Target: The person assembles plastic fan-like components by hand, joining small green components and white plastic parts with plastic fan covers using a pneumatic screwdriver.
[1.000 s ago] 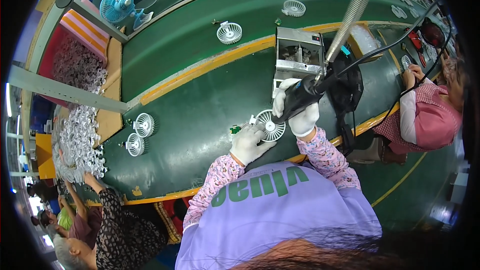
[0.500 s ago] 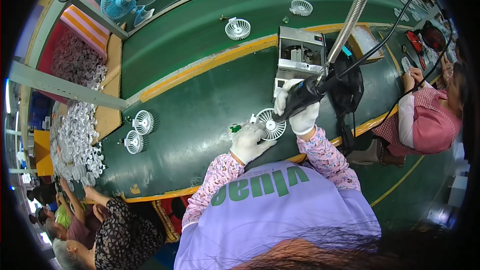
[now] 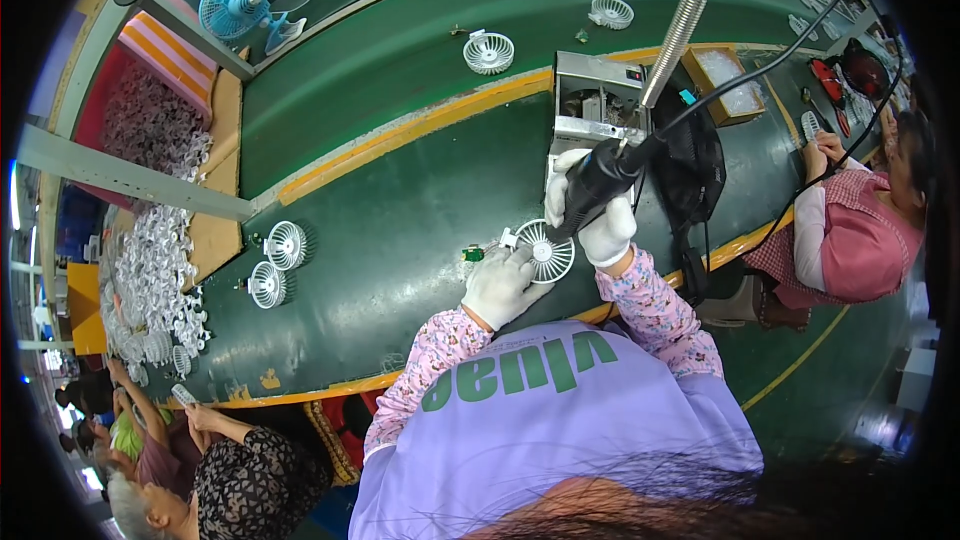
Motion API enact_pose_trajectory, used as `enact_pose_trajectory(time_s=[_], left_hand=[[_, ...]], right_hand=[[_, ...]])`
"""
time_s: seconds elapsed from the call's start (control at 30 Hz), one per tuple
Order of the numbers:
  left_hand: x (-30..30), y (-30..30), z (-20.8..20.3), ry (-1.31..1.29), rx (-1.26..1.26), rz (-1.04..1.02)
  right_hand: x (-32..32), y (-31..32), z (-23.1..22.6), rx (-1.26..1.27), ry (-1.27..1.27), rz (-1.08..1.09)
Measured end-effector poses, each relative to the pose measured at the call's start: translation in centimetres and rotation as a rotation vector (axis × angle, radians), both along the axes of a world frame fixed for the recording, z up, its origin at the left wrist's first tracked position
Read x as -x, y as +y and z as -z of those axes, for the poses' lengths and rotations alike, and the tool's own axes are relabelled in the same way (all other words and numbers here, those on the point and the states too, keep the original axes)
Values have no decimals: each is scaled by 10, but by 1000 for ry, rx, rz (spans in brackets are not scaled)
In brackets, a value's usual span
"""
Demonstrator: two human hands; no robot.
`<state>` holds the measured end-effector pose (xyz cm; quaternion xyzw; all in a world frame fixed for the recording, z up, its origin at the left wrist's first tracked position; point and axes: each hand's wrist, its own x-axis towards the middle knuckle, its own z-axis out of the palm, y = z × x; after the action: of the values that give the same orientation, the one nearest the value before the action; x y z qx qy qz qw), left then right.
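Note:
My right hand (image 3: 608, 232), in a white glove, grips a black electric screwdriver (image 3: 592, 192) hanging from a coiled metal spring (image 3: 690, 15). The screwdriver's lower end is over the right part of a round white fan housing (image 3: 546, 258) with radial slats; its tip is hidden. Lying on the green bench, the housing is held at its left edge by my gloved left hand (image 3: 502, 286), whose fingers cover its short neck. Beside those fingers sits a small green circuit board (image 3: 472, 254).
Two more fan housings (image 3: 286, 245) stand at the left, near a heap of white parts (image 3: 155, 270). Beyond my right hand are a metal feeder box (image 3: 600, 100), a black bag (image 3: 692, 165) and a carton (image 3: 728, 80). Housings (image 3: 489, 53) lie on the green conveyor belt (image 3: 400, 50). Co-workers sit on both sides.
The screwdriver has swung to a steeper angle, its upper part moving left and down. Housings on the belt have shifted right. My left hand has stayed nearly still.

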<state>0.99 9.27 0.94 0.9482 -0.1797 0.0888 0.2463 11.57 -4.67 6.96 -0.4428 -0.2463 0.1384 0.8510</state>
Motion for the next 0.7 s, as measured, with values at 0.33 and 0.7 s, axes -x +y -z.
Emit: enact_pose_trajectory(time_s=[0.33,0.7], left_hand=[[-1,0,-2,-19,39,-9],[-2,3,2,-23,31,-4]], right_hand=[[-3,11,-3,45,-16,37],[-4,16,2,106,-10,9]])
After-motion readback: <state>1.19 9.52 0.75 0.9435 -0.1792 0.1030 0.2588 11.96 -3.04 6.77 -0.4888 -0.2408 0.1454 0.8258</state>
